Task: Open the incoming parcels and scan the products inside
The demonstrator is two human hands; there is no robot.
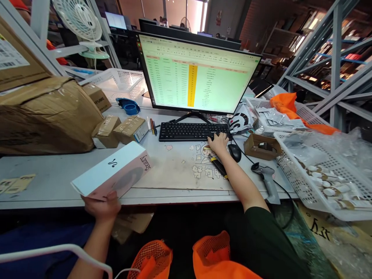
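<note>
My left hand (102, 206) grips the near end of a white and pink product box (112, 171), holding it over the front edge of the grey table (43, 178). My right hand (218, 142) rests on the right end of a black keyboard (188, 131), fingers spread over the keys. A monitor (197, 73) behind the keyboard displays a green spreadsheet with one orange column. A black mouse (235, 152) lies just right of my right hand.
Large taped cardboard parcel (46, 114) at left, two small boxes (120, 130) beside it, blue tape dispenser (128, 105). Barcode scanner (266, 176), small open carton (261, 146), white baskets (322, 174) of packets at right. Fan (80, 19), metal shelving (334, 66).
</note>
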